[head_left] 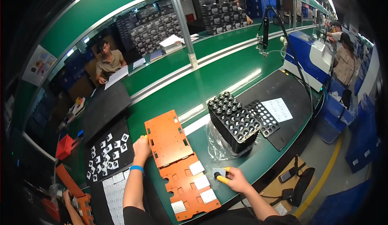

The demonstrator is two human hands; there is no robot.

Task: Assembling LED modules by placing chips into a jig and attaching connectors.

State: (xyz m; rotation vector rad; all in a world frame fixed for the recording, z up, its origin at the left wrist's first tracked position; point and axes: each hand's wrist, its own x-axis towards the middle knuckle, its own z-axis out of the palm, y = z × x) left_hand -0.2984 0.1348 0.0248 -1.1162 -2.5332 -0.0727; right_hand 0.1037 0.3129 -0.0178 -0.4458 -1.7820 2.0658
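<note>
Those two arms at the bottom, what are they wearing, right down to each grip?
The left arm and right arm have dark sleeves and bare forearms. A bright blue band circles the left wrist. The right grip wears yellow finger covers; a bit of yellow shows at the left grip too.

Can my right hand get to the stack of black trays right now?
Probably yes: nothing tall stands between the right hand and the stack of black trays, though that hand holds a small black-and-white part.
</note>
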